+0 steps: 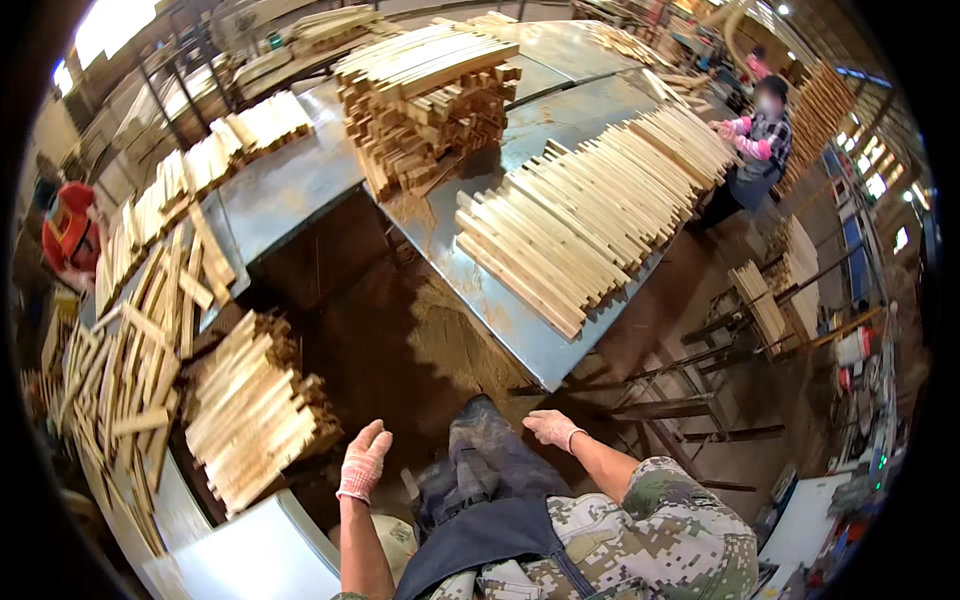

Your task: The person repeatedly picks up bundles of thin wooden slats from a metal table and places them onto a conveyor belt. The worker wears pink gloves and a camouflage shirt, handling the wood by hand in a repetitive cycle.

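Both my hands wear pale pinkish gloves and hang in front of my dark apron [500, 545], holding nothing. My left hand [364, 460] is open, its fingers loosely bent, just right of a stack of wooden strips [250, 415]. My right hand [553, 430] is also open, fingers loosely stretched, below the near corner of a blue-grey metal table [510, 345]. On that table a row of light wooden strips [590, 215] lies side by side. Neither hand touches any wood.
A tall criss-cross wood stack [425, 105] stands at the table's far left. Loose strips [145, 345] lie jumbled at the left, beside a white panel [250, 560]. One person [765, 135] stands at the table's right, another [75, 235] at far left. A metal frame [690, 410] stands right.
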Available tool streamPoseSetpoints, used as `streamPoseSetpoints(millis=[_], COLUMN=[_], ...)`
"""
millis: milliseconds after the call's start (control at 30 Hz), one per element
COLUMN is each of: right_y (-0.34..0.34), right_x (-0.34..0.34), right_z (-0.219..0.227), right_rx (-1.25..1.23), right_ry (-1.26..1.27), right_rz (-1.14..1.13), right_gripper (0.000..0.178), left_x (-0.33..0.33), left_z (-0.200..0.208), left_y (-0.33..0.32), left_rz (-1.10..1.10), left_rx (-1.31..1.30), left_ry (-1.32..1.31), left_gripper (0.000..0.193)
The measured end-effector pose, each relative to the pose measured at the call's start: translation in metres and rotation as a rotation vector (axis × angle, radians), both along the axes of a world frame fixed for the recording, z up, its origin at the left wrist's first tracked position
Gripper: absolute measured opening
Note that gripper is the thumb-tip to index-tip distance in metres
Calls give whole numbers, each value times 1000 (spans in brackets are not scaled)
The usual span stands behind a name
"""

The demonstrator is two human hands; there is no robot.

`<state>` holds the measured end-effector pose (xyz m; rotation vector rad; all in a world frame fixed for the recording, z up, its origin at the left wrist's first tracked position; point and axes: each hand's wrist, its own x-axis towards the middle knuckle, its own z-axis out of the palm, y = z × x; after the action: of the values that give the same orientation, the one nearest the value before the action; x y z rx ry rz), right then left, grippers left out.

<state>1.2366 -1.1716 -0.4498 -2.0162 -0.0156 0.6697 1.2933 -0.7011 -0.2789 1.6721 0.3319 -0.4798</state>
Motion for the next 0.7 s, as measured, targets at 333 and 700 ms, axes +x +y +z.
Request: streamPoseSetpoints(millis=[333,700], right_y=[82,24], right_x=[257,571], right_z=[93,181], right_rx=[866,660], right_ry=[551,-64], right_rz=[-768,-765], right_gripper=[10,88], left_x=[268,659], left_z=[-6,192], left_y=[-27,-53], left_rz=[-174,-197], left_rx=[-193,-11], left_ry=[41,-557], left_gripper=[51,51])
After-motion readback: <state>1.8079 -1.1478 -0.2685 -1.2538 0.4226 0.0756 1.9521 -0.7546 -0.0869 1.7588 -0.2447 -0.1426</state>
